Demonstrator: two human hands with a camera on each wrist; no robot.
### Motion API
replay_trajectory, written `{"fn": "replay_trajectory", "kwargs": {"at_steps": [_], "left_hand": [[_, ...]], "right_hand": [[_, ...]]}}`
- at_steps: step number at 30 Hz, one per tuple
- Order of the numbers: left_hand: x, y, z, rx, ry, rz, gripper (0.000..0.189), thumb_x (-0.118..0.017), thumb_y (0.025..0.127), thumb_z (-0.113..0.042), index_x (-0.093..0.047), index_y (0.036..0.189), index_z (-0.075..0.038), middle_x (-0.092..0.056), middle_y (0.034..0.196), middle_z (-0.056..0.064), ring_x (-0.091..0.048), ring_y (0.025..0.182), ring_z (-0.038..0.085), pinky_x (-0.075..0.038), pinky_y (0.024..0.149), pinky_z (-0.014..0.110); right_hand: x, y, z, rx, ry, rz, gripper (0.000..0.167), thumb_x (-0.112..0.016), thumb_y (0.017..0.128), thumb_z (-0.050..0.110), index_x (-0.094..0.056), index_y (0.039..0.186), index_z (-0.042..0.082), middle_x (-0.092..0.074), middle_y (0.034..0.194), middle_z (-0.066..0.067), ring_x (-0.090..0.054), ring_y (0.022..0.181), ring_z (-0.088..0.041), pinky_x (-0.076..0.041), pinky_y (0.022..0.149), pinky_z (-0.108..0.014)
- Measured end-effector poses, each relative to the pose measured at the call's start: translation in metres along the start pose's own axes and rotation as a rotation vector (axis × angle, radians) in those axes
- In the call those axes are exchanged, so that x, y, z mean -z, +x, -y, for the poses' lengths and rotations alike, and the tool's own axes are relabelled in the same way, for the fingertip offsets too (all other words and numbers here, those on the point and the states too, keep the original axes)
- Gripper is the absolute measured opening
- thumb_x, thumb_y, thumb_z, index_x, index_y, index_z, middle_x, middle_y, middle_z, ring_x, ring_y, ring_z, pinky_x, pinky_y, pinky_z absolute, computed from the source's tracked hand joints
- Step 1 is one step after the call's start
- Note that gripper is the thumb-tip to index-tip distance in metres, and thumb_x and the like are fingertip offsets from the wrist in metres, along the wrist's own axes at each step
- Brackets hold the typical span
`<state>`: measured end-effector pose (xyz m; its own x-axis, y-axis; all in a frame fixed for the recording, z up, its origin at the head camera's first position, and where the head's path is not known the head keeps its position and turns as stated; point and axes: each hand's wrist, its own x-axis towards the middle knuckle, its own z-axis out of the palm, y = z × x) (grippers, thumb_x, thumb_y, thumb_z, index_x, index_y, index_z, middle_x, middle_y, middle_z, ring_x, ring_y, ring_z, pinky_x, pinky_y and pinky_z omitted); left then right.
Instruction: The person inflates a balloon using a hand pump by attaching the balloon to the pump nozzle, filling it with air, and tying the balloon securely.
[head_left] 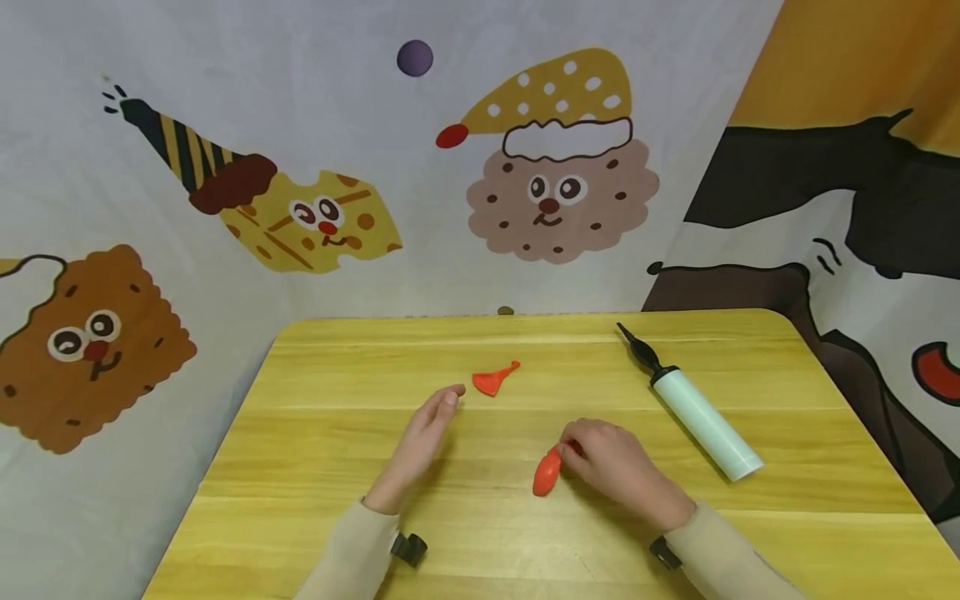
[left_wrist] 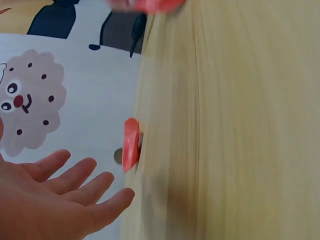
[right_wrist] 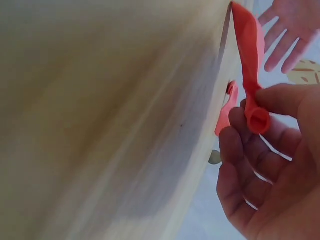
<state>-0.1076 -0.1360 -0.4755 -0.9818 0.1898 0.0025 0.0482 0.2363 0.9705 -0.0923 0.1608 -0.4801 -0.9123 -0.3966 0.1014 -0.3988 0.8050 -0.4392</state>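
Note:
Between thumb and fingers, my right hand (head_left: pixel 611 460) pinches an uninflated red balloon (head_left: pixel 547 472) by its neck. The right wrist view shows the rolled mouth of this held balloon (right_wrist: pixel 259 120) turned toward the camera, its limp body pointing away. A second flat red balloon (head_left: pixel 492 380) lies on the table farther back, just beyond the fingertips of my left hand (head_left: pixel 423 437). That left hand holds nothing; its fingers are extended and slightly spread in the left wrist view. To the right of my right hand lies a balloon pump (head_left: pixel 705 422) with a pale green barrel and black nozzle.
The wood-grain table (head_left: pixel 465 550) has rounded far corners. Behind it hangs a cloth backdrop (head_left: pixel 435 225) printed with cartoon food characters. Dark wrist bands with small cameras (head_left: pixel 409 550) sit over the light sleeves (head_left: pixel 348 554).

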Motion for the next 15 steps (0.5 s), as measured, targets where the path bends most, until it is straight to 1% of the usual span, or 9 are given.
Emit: {"fn": "replay_trajectory", "kwargs": {"at_steps": [5,8,10,12,15], "left_hand": [[-0.006,0.0,-0.001,0.051,-0.137,0.034,0.055,-0.031,0.115,-0.034,-0.047,0.147,0.007,-0.046,0.152,0.029,-0.042,0.141,0.048,-0.035,0.114,0.065],[-0.01,0.0,-0.002,0.07,-0.185,0.039,0.057,-0.031,0.115,-0.036,-0.046,0.147,0.008,-0.044,0.154,0.028,-0.04,0.143,0.049,-0.033,0.115,0.065],[-0.011,0.0,-0.003,0.077,-0.2,0.038,0.057,-0.031,0.115,-0.037,-0.046,0.147,0.008,-0.044,0.154,0.027,-0.04,0.143,0.049,-0.033,0.115,0.065],[-0.013,0.0,-0.002,0.072,-0.185,0.033,0.057,-0.032,0.115,-0.036,-0.046,0.147,0.009,-0.044,0.154,0.027,-0.04,0.143,0.049,-0.033,0.115,0.064],[-0.016,0.001,-0.002,0.047,-0.087,0.029,0.053,-0.039,0.114,-0.033,-0.047,0.146,0.008,-0.048,0.151,0.028,-0.045,0.14,0.046,-0.035,0.115,0.062]], "right_hand": [[-0.002,0.018,0.001,-0.061,0.021,-0.034,0.011,-0.073,0.094,0.016,-0.072,0.083,0.018,-0.06,0.073,0.011,-0.048,0.061,-0.005,-0.044,0.055,-0.026],[-0.001,0.025,0.0,-0.071,0.027,-0.063,0.011,-0.072,0.095,0.017,-0.072,0.084,0.017,-0.061,0.074,0.008,-0.05,0.062,-0.007,-0.045,0.056,-0.029],[-0.001,0.028,-0.001,-0.075,0.023,-0.077,0.011,-0.072,0.095,0.019,-0.073,0.085,0.016,-0.062,0.076,0.007,-0.052,0.064,-0.008,-0.046,0.057,-0.03],[0.001,0.028,-0.004,-0.073,0.007,-0.084,0.01,-0.073,0.095,0.019,-0.073,0.086,0.016,-0.063,0.077,0.006,-0.053,0.066,-0.009,-0.048,0.059,-0.032],[0.003,0.025,-0.012,-0.063,-0.05,-0.091,0.007,-0.075,0.093,0.017,-0.074,0.087,0.015,-0.064,0.079,0.005,-0.058,0.069,-0.013,-0.051,0.062,-0.035]]}}
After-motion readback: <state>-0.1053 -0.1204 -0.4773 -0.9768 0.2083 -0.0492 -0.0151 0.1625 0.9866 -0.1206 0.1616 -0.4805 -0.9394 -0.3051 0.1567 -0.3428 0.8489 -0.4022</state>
